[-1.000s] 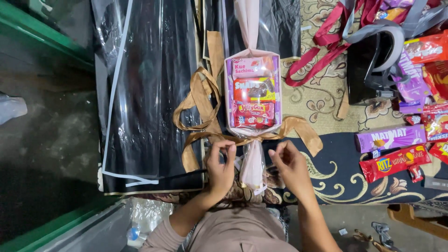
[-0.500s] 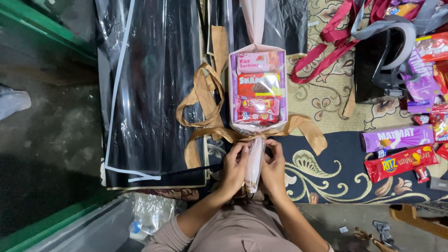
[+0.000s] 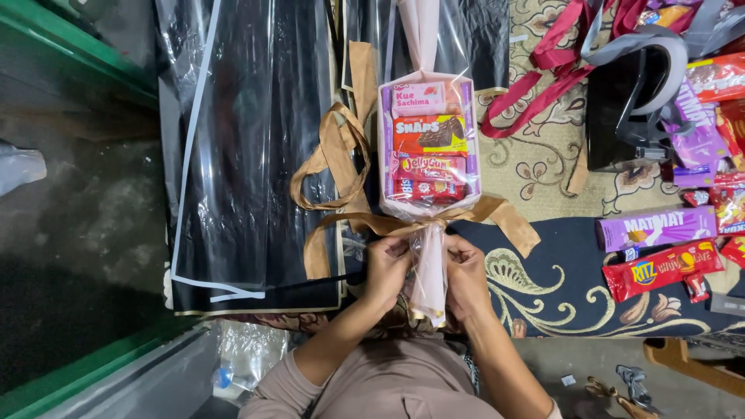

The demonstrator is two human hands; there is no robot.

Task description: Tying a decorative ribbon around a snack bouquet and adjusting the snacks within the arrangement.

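Lying across the carpet (image 3: 543,163) at nine o'clock of the snack bouquet (image 3: 428,143) are black plastic sheets (image 3: 248,155) with pale edges; at three o'clock sit loose snack packets: a purple one (image 3: 656,229) and a red one (image 3: 660,268). Dark red ribbons (image 3: 559,54) and a black bag (image 3: 625,116) lie at two o'clock. Nothing covers the bouquet itself. Its clear wrap holds stacked pink, orange and red snack packs. A tan ribbon (image 3: 341,155) is tied at its neck, loops trailing toward nine o'clock. At six o'clock, the left hand (image 3: 386,268) and right hand (image 3: 467,275) are each clenched on the pink wrapped stem (image 3: 428,271), fingers curled just under the knot, forearms rising from the bottom edge.
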